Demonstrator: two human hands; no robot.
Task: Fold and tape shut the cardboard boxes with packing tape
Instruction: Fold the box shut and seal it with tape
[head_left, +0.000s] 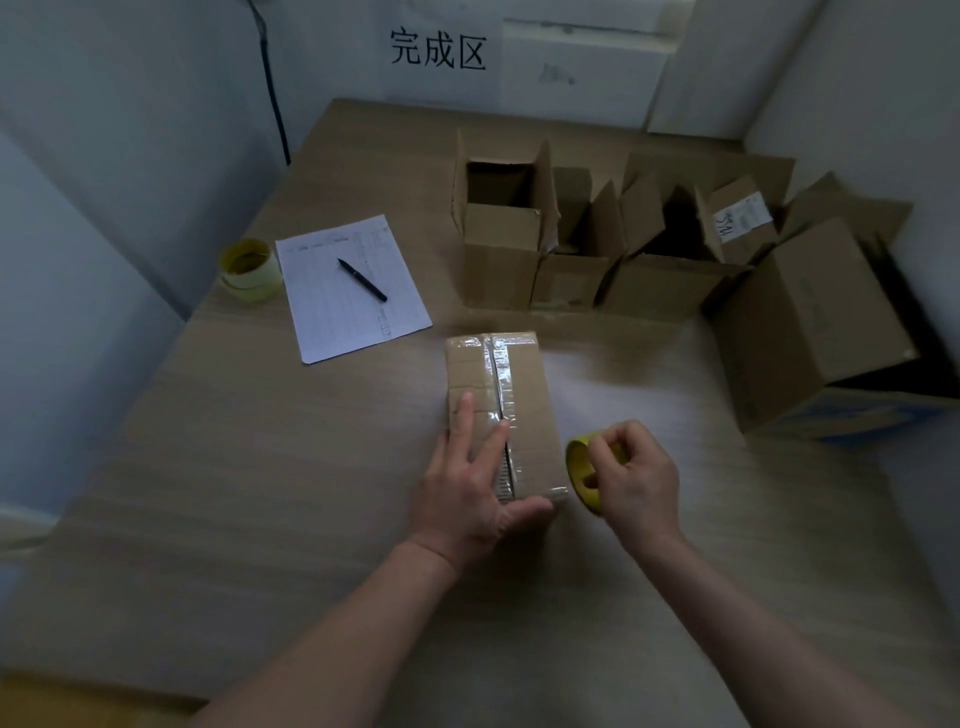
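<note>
A small closed cardboard box (524, 384) lies in the middle of the wooden table (270, 519), with clear tape along its top seam. My left hand (470, 483) presses flat on the near half of the box, fingers straight along the seam, thumb at the near edge. Just right of the box, my right hand (631, 475) grips a yellow-cored tape roll (582, 467), fingers curled through and around it.
Several open cardboard boxes (587, 244) stand in a row at the back; a larger one (810, 322) lies at the right. A paper sheet (332, 312) with a black pen (362, 279) and a second tape roll (249, 270) sit at the left. Walls enclose the table.
</note>
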